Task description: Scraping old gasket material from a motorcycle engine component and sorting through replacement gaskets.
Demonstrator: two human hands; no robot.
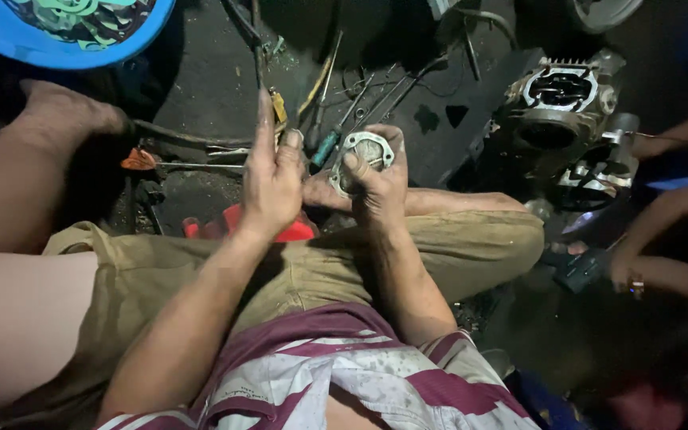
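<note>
Metal cover plate (368, 153) sits gripped in our right hand (376, 187) while our left hand (271, 177), fingers open, works beside its face. We judge this a cleaning or fitting step; next we need a steady grip.

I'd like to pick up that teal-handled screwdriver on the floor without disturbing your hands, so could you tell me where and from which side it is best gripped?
Take the teal-handled screwdriver by its handle, the thick end lying nearest the left hand. Its thin shaft runs up and away among loose rods, so I would come from above, in the gap beside the metal engine cover that the right hand holds.
</note>
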